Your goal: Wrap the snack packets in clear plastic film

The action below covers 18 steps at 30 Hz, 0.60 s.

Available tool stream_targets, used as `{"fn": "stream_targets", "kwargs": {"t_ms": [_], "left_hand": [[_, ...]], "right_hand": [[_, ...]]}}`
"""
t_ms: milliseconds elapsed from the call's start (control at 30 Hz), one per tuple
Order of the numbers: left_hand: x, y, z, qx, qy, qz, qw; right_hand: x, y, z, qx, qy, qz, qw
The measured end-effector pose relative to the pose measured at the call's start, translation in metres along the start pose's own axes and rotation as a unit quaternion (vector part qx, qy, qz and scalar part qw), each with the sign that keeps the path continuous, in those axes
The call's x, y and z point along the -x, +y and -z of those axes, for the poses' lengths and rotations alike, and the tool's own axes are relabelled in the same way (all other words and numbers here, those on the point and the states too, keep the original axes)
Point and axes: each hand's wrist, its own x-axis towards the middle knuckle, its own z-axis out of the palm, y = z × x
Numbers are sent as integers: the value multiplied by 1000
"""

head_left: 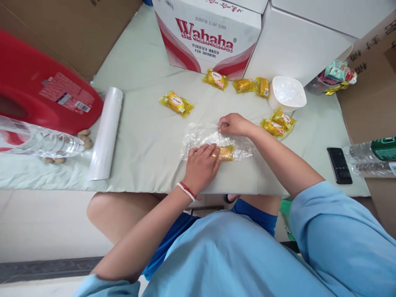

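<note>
A yellow-wrapped snack packet lies on a crumpled sheet of clear plastic film near the table's front edge. My left hand rests palm down on the film, fingers stretched out, and its fingertips cover the packet's left end. Just beyond the packet, my right hand is closed in a pinch on the film's far edge. Another yellow packet lies farther back, to the left of the film.
Several yellow packets lie near a Wahaha carton and a white bowl. To the left are a film roll, a red jug and a water bottle. A black phone and bottles lie right.
</note>
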Motion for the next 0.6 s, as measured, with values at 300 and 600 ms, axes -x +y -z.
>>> {"fn": "stream_targets", "kwargs": {"t_ms": [300, 600], "left_hand": [[-24, -5, -8, 9, 6, 95, 995], [0, -54, -12, 183, 231, 266, 918]], "right_hand": [[43, -11, -10, 24, 114, 137, 984], [103, -3, -87, 39, 113, 285, 951]]}}
